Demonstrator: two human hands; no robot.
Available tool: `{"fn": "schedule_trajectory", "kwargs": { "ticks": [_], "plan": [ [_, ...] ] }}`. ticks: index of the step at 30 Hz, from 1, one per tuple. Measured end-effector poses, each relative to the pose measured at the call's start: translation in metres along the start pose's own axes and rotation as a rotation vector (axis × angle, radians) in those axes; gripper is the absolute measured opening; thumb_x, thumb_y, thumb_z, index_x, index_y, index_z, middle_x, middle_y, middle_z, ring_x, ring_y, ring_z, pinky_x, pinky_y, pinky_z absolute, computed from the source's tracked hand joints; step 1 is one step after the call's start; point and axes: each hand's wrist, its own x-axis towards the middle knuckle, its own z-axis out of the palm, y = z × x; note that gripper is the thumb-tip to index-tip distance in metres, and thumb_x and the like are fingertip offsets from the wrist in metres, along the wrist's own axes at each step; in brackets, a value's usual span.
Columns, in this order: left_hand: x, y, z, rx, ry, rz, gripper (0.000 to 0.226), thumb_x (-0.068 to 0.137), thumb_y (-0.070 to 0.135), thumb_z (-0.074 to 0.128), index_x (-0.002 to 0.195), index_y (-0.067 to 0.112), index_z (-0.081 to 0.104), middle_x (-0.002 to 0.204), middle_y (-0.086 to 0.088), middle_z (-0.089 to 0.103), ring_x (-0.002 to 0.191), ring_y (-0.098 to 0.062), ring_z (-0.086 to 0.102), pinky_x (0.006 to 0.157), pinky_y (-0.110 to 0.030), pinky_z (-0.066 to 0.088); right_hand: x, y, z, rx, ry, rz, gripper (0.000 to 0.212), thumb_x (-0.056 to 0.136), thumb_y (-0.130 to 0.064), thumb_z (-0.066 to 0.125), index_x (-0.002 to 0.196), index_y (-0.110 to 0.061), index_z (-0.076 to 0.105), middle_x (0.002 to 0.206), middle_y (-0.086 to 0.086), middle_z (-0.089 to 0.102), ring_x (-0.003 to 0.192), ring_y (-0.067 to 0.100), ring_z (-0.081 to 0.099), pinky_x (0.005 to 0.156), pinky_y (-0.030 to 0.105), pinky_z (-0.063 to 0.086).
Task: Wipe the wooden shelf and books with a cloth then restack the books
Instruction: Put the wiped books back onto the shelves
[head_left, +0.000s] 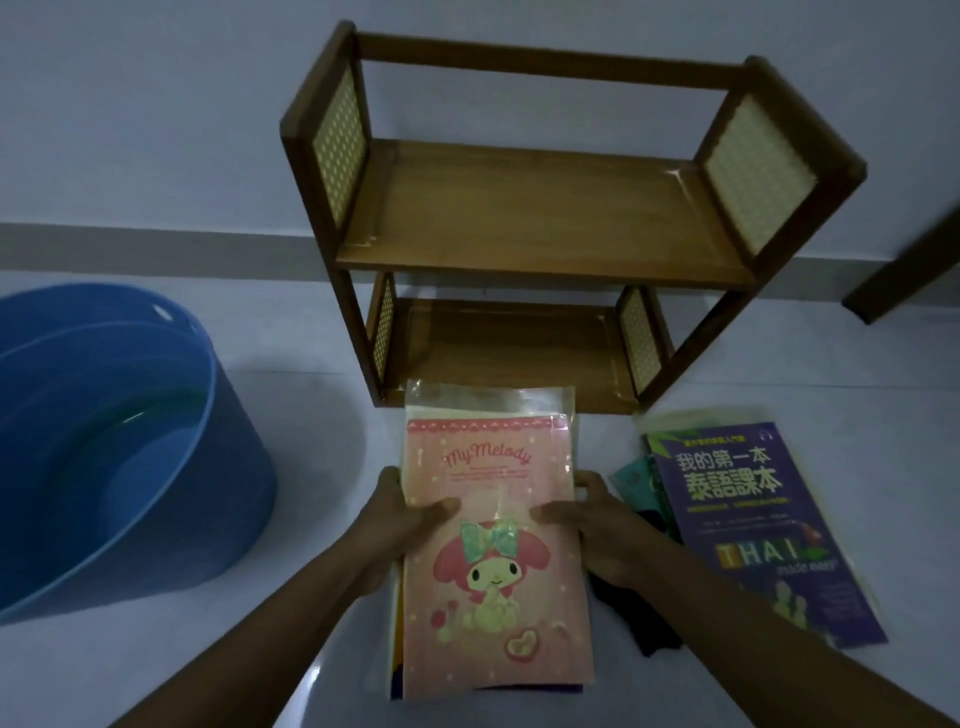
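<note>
Left hand (402, 512) and right hand (589, 512) grip pink book stack (493, 545) at lower centre, just before empty wooden shelf (540, 208); restacking step, next likely lifting stack onto a tier.

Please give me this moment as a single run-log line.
both hands: left hand, right hand grip pink book stack | wooden shelf: bare | purple book: floor

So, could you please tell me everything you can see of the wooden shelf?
The wooden shelf is a small two-tier rack of brown wood with pale woven side panels and a top back rail. It stands upright on the pale floor against the wall. Both glossy tiers hold nothing. The pink book held before it overlaps its lower front edge in view; contact is unclear.
</note>
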Motion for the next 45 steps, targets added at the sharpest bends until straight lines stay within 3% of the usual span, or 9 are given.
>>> {"fn": "schedule_trajectory", "kwargs": {
  "ticks": [3, 9, 19, 26, 29, 33, 36, 43, 45],
  "plan": [
    [-0.015, 0.017, 0.007, 0.109, 0.051, 0.219, 0.062, 0.071, 0.036, 0.082, 0.123, 0.019, 0.053, 0.114, -0.003, 0.069, 0.099, -0.021, 0.07, 0.08, -0.048, 0.058, -0.021, -0.015, -0.007, -0.154, 0.005, -0.239, 0.074, 0.066, 0.006, 0.078, 0.125, -0.014, 0.038, 0.117, 0.013, 0.061, 0.106, 0.031, 0.063, 0.078, 0.045, 0.059],
    [-0.052, 0.058, 0.011, 0.153, 0.168, 0.609, 0.048, 0.069, 0.011, 0.081, 0.112, 0.016, 0.061, 0.103, 0.018, 0.071, 0.096, -0.001, 0.067, 0.072, -0.013, 0.054, -0.073, -0.039, -0.002, -0.356, -0.02, -0.593, 0.038, 0.072, 0.009, 0.074, 0.106, -0.008, 0.066, 0.085, -0.023, 0.073, 0.084, -0.007, 0.067, 0.071, 0.009, 0.051],
    [-0.034, 0.015, 0.005, 0.168, 0.215, 0.553, 0.069, 0.066, 0.011, 0.085, 0.126, 0.008, 0.051, 0.117, -0.003, 0.066, 0.108, -0.015, 0.065, 0.083, -0.031, 0.058, -0.043, -0.019, -0.001, -0.409, -0.038, -0.625, 0.041, 0.071, 0.002, 0.078, 0.107, -0.009, 0.063, 0.094, -0.015, 0.073, 0.091, 0.0, 0.067, 0.073, 0.014, 0.052],
    [-0.051, 0.047, 0.013, 0.177, 0.262, 0.563, 0.078, 0.06, 0.022, 0.089, 0.126, 0.021, 0.046, 0.117, 0.017, 0.063, 0.106, -0.003, 0.063, 0.082, -0.033, 0.059, -0.033, 0.005, -0.003, -0.484, 0.156, -0.629, 0.025, 0.072, -0.007, 0.081, 0.087, -0.017, 0.065, 0.079, -0.019, 0.068, 0.078, -0.009, 0.062, 0.068, 0.008, 0.046],
    [-0.081, 0.099, 0.013, 0.483, 0.369, 0.848, 0.096, 0.059, 0.037, 0.084, 0.135, 0.033, 0.025, 0.127, 0.039, 0.04, 0.118, 0.013, 0.045, 0.088, -0.007, 0.047, -0.034, 0.009, -0.004, -0.545, 0.164, -0.671, 0.022, 0.075, -0.005, 0.078, 0.092, -0.007, 0.064, 0.086, -0.017, 0.064, 0.08, -0.018, 0.058, 0.069, -0.001, 0.041],
    [-0.09, 0.158, 0.029, 1.373, 0.268, 0.823, 0.096, 0.066, 0.051, 0.076, 0.144, 0.027, 0.025, 0.147, 0.002, 0.037, 0.132, -0.016, 0.038, 0.108, -0.035, 0.035, -0.032, 0.008, -0.006, -0.603, 0.169, -0.682, 0.026, 0.074, -0.02, 0.08, 0.086, -0.016, 0.057, 0.08, -0.021, 0.058, 0.078, -0.018, 0.056, 0.069, -0.002, 0.039],
    [-0.071, 0.164, 0.052, 1.706, 0.16, 0.679, 0.062, 0.074, 0.056, 0.068, 0.123, 0.025, 0.044, 0.106, 0.003, 0.063, 0.091, -0.017, 0.059, 0.08, -0.032, 0.049, -0.032, 0.012, -0.007, -0.602, 0.183, -0.683, 0.03, 0.074, -0.023, 0.08, 0.092, -0.006, 0.064, 0.08, -0.025, 0.064, 0.084, -0.018, 0.058, 0.073, 0.0, 0.04],
    [-0.081, 0.141, 0.036, 1.293, 0.365, 0.709, 0.04, 0.07, 0.059, 0.066, 0.091, 0.026, 0.066, 0.067, 0.011, 0.061, 0.056, -0.004, 0.052, 0.049, -0.014, 0.038, -0.034, 0.032, -0.044, -0.267, 0.039, -0.334, 0.113, 0.055, -0.033, 0.092, 0.145, -0.017, 0.026, 0.143, -0.005, 0.042, 0.134, 0.014, 0.041, 0.108, 0.042, 0.041],
    [-0.09, 0.14, 0.022, 1.001, 0.441, 0.569, 0.039, 0.059, 0.059, 0.075, 0.084, 0.034, 0.058, 0.065, 0.015, 0.059, 0.055, 0.0, 0.055, 0.046, -0.011, 0.037, -0.034, 0.03, -0.051, -0.2, -0.035, -0.327, 0.106, 0.059, -0.032, 0.09, 0.145, -0.018, 0.03, 0.143, -0.007, 0.048, 0.134, 0.013, 0.043, 0.103, 0.039, 0.046]
  ]
}}
